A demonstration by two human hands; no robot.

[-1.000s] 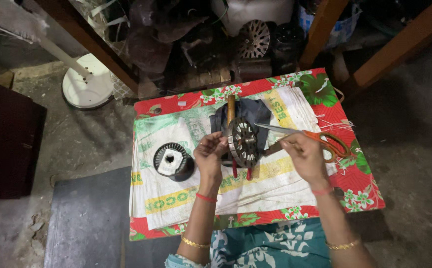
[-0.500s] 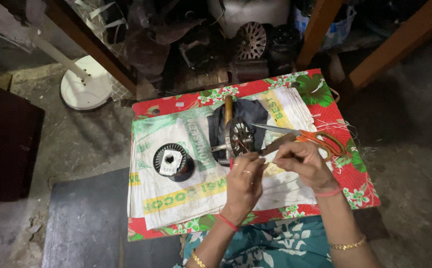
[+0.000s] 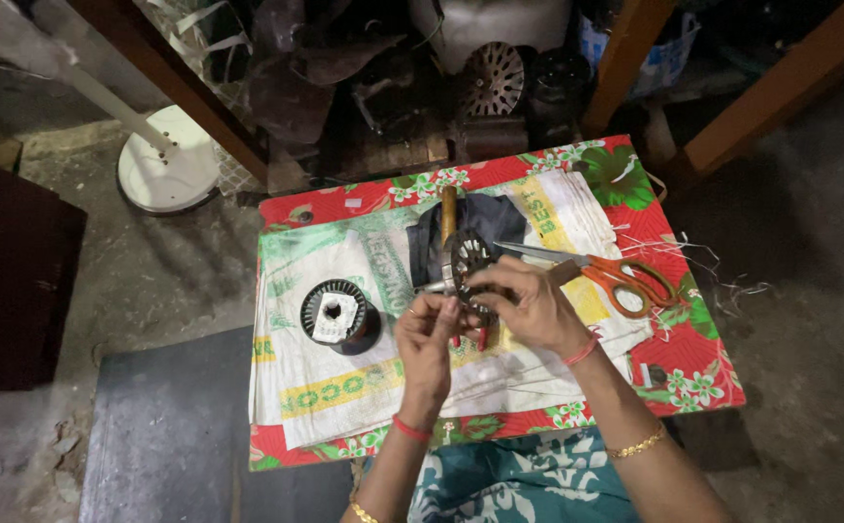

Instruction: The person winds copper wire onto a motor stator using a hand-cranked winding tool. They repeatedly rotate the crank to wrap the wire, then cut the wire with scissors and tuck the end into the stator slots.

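Both hands meet over the middle of the cloth-covered board [image 3: 693, 368], right on the small round slotted metal core [image 3: 468, 260] — looks like a motor stator, standing on edge just in front of a wooden handle [image 3: 448, 211] and a dark cloth [image 3: 495, 221]. The left hand [image 3: 426, 341] is pinched shut near the core's lower edge, fingertips together on something too thin to make out, prob. wire. The right hand [image 3: 531, 308] curls over the core's right side, fingers closed against it, steadying it.

Judging by looks: the core is stacked steel, so heavy for its size, stiff, not fragile — but slot edges are likely sharp, and any fine wire in it would kink or snap easily. Best held by the outer rim, as the right hand does, not by the windings.

Count: 1 core in hand, 1 second round slotted core [image 3: 340, 316] lying flat to the left, well apart; 1 pair of orange-handled scissors [image 3: 596, 271] just beyond the right hand; 1 white sack [image 3: 344, 387] under it all.
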